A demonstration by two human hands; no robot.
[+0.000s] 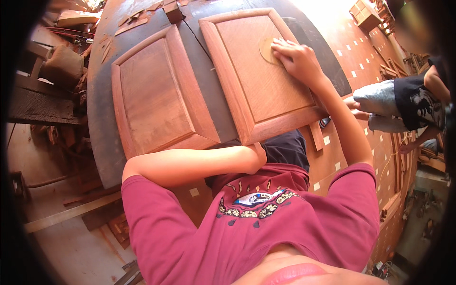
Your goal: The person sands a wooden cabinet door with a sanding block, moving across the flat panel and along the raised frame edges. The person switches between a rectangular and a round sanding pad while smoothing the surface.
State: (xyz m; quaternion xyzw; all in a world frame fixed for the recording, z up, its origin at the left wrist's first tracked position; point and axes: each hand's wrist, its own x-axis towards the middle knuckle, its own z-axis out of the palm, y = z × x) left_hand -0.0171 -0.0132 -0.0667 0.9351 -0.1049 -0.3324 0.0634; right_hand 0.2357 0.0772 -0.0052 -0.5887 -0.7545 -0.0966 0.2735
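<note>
Two framed wooden panels, like cabinet doors, lie side by side on a dark table. On the right panel, which is lighter in its middle, my right hand presses a thin round tan sanding disc against the wood, near the far right of the panel. Its fingers are close together over the disc's edge. My left hand is bent in at the near edge of the right panel, by my waist. Its fingers are mostly hidden. The left panel has a darker, streaked surface and no hand on it.
Wood scraps and a small wooden block lie at the table's far end. Timber and a rounded brown object crowd the left side. Another person is at the right, over a brown floor with white squares.
</note>
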